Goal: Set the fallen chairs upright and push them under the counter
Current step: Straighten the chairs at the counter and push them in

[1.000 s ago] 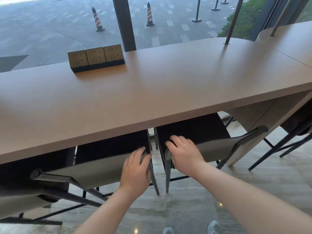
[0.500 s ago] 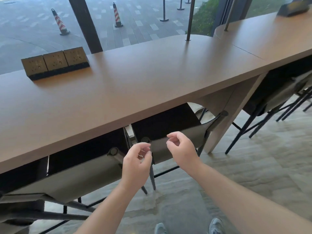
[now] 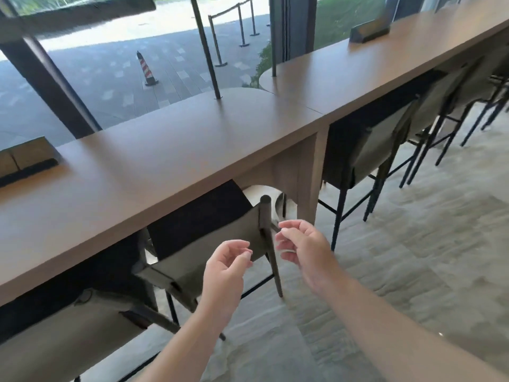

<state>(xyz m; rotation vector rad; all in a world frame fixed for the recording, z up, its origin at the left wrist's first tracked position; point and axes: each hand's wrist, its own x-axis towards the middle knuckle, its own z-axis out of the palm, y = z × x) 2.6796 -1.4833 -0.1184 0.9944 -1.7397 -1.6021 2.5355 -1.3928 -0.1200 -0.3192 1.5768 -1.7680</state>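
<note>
A long brown counter (image 3: 170,161) runs from lower left to upper right. Beneath it stand upright grey-backed chairs on dark metal legs: one (image 3: 209,244) directly ahead, one (image 3: 68,334) at lower left, one (image 3: 377,144) past the counter's leg panel. My left hand (image 3: 225,268) hovers just in front of the middle chair's backrest, fingers loosely curled, holding nothing. My right hand (image 3: 303,246) floats beside that chair's right post, fingers apart and empty. Neither hand touches the chair.
More chairs (image 3: 454,86) line the second counter section at right. A socket block (image 3: 24,161) sits on the counter at far left, another (image 3: 369,30) at upper right. Thin poles (image 3: 206,51) rise from the counter. Pale stone floor (image 3: 413,257) spreads right.
Both hands have let go of the two chair backs and pulled back, fingers loose. The view has swung right, showing the second counter section and its chairs.
</note>
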